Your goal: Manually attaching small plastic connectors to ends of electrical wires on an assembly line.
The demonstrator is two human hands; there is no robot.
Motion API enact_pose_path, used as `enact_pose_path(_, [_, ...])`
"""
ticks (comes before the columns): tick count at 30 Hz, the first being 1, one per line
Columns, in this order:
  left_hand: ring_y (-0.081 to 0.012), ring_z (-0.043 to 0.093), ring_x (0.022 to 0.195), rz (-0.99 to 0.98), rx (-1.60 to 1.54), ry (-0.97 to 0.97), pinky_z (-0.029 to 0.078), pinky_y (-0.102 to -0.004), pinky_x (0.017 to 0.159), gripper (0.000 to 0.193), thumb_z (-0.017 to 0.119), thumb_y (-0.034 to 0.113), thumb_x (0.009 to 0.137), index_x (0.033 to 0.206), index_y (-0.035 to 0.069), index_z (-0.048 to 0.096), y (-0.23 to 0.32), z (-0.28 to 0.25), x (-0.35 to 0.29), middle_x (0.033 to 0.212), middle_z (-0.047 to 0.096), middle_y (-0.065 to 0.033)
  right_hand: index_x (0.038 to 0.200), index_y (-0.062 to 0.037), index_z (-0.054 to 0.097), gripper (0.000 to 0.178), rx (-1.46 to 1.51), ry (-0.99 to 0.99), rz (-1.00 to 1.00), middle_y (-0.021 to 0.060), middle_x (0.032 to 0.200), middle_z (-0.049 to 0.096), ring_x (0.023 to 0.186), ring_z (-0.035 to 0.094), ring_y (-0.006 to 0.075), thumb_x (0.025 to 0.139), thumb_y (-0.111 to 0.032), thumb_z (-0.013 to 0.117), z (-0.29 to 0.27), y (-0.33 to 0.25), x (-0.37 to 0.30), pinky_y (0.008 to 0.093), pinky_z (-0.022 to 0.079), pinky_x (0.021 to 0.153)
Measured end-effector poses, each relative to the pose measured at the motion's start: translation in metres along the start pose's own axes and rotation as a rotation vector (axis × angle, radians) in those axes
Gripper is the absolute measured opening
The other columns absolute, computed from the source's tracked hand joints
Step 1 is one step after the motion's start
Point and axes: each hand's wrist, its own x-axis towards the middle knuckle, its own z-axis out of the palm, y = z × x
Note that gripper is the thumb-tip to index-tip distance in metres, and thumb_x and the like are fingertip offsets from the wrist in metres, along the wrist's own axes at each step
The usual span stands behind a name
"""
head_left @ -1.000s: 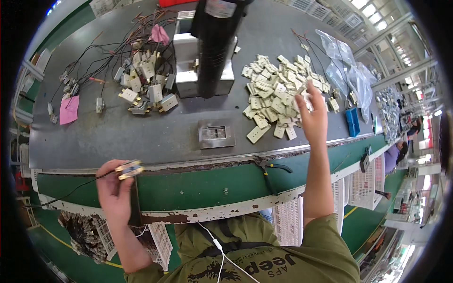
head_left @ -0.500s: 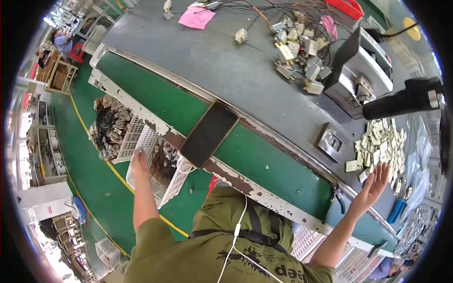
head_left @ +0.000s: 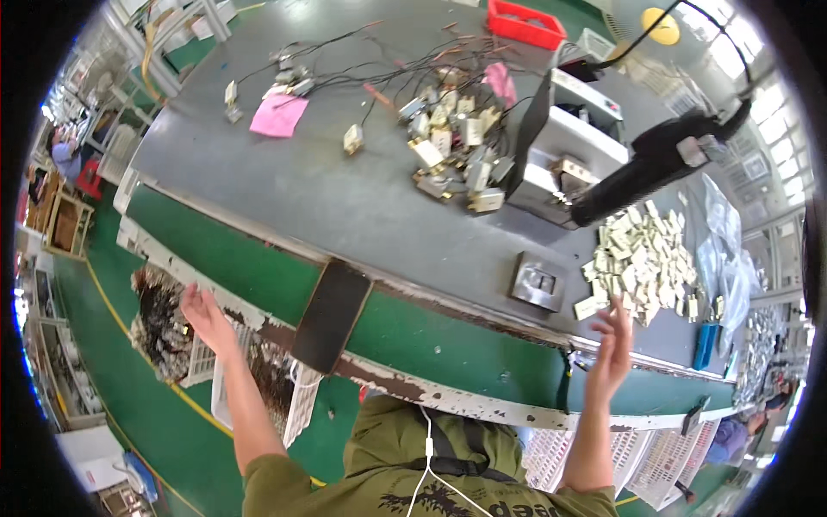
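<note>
My left hand (head_left: 208, 322) is raised over the pale, chipped rail at the bench front, with its fingers apart and nothing in them. Below it stand white plastic crates (head_left: 303, 412) of bundled dark wires. My right hand (head_left: 610, 353) hovers at the bench's front edge, fingers loosely spread and holding nothing. Its fingertips overlap in view the near side of a heap of small cream-coloured plastic pieces (head_left: 642, 258). Left of that hand sits a square metal block (head_left: 538, 281) with a recess. A dark phone (head_left: 332, 315) bridges the green shelf between my hands.
Behind the block stands a grey machine (head_left: 560, 129) with a black tube (head_left: 633, 179) in front. Left of it lie tangled cabled connectors (head_left: 457, 142) and pink paper (head_left: 278, 115). A red tray (head_left: 525, 24) is at the back; a clear plastic bag (head_left: 722, 258) lies right.
The view has shifted, showing more of the bench's far side. My left hand has risen from over the crates to the rail. My right hand has drawn back from the heap, its fingers more bent.
</note>
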Motion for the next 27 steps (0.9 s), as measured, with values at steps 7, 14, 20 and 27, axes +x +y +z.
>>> enact_pose_path(7, [-0.0307, 0.050, 0.120, 0.540, -0.079, -0.873, 0.040, -0.0387, 0.101, 0.039, 0.068, 0.012, 0.084, 0.121, 0.007, 0.056, 0.215, 0.143, -0.039, 0.130, 0.052, -0.0121, 0.129, 0.0034, 0.051, 0.038, -0.054, -0.218, -0.080, 0.0142, 0.119, 0.059, 0.101, 0.059, 0.0210, 0.098, -0.017, 0.049, 0.018, 0.009, -0.007, 0.0323, 0.049, 0.087])
enact_pose_path(14, [-0.0316, 0.050, 0.120, 0.660, 0.132, -0.763, 0.037, -0.0429, 0.103, 0.045, 0.073, 0.026, 0.079, 0.117, 0.006, 0.058, 0.247, 0.251, -0.094, 0.126, 0.055, -0.0152, 0.066, -0.0037, 0.060, 0.032, -0.022, -0.281, 0.104, 0.0061, 0.054, 0.050, 0.049, 0.050, 0.0196, 0.096, -0.012, 0.052, 0.030, -0.002, -0.011, 0.0324, 0.039, 0.049])
enact_pose_path(20, [-0.0323, 0.062, 0.085, 0.389, -0.023, -0.954, 0.049, -0.0397, 0.078, 0.028, 0.067, 0.020, 0.082, 0.103, 0.006, 0.058, 0.293, 0.211, -0.095, 0.094, 0.062, -0.0148, 0.100, 0.0015, 0.062, 0.019, 0.156, -0.291, 0.085, 0.0027, 0.069, 0.061, 0.060, 0.055, 0.0078, 0.099, -0.011, 0.048, 0.033, -0.029, 0.002, 0.0228, 0.046, 0.057])
enact_pose_path(27, [-0.0240, 0.064, 0.085, 0.821, -0.242, -1.384, 0.050, -0.0336, 0.078, 0.043, 0.075, 0.016, 0.078, 0.113, 0.004, 0.052, 0.298, 0.121, -0.140, 0.102, 0.063, -0.0110, 0.146, -0.0054, 0.032, 0.053, 0.737, -0.567, 0.284, 0.0101, 0.123, 0.056, 0.092, 0.061, 0.0116, 0.097, -0.008, 0.052, 0.071, -0.063, 0.020, 0.0240, 0.051, 0.077])
